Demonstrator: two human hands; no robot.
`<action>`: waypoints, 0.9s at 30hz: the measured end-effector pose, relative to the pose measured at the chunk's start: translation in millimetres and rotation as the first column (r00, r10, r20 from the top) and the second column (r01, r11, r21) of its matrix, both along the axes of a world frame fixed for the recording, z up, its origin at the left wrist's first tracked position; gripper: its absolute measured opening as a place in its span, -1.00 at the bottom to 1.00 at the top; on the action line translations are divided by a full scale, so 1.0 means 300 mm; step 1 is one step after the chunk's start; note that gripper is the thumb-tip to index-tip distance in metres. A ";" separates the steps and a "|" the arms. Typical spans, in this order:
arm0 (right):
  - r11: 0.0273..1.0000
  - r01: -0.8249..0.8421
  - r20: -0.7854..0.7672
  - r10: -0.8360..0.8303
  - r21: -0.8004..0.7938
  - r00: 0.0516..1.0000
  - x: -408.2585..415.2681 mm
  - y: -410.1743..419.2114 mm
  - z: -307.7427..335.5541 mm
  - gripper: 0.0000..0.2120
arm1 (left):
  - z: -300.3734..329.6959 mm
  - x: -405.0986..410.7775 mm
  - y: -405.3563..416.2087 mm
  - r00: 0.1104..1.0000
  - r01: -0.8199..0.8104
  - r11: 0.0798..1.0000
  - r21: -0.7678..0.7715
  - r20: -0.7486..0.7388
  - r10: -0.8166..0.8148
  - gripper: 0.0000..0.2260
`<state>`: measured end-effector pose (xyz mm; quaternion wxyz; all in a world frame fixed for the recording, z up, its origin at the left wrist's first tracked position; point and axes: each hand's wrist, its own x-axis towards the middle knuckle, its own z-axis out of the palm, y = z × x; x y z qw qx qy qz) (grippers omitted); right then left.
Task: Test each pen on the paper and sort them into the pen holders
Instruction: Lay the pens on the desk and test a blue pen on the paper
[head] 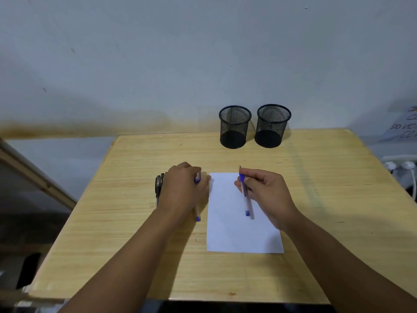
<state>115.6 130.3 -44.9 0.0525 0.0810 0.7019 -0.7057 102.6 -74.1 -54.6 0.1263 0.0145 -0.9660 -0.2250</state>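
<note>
Over the paper (243, 222), right hand (266, 188) pinches uncapped blue pen (244, 195); left hand (185, 186) grips its cap beside spare pens (158, 188) on tabletop (316, 199). We judge testing begins; next, nib down. Both holders (234, 127) wait.

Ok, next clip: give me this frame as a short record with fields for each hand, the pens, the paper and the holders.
left hand: rests on the pens beside the paper, gripping a blue capped pen
right hand: holds an uncapped blue pen above the paper
black pens: lying on the table, partly under the left hand
paper: white sheet, no marks visible
pen holders: two black mesh cups, both empty, at the far edge
table: light wood
</note>
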 end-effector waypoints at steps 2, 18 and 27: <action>0.999 -0.002 -0.026 0.003 0.038 1.000 0.003 0.006 -0.011 -0.71 | -0.008 0.027 -0.004 0.988 0.147 0.988 -0.042 -0.034 -0.148 -0.78; 0.942 0.151 -0.171 -0.102 0.299 0.980 -0.026 0.056 -0.041 -0.92 | -0.076 0.148 0.008 0.939 0.341 0.908 -0.241 0.035 -0.343 -0.50; 0.880 0.042 -0.217 0.070 0.472 0.974 -0.075 -0.090 -0.011 -0.83 | -0.085 0.149 0.009 0.942 0.329 0.905 -0.270 0.020 -0.336 -0.48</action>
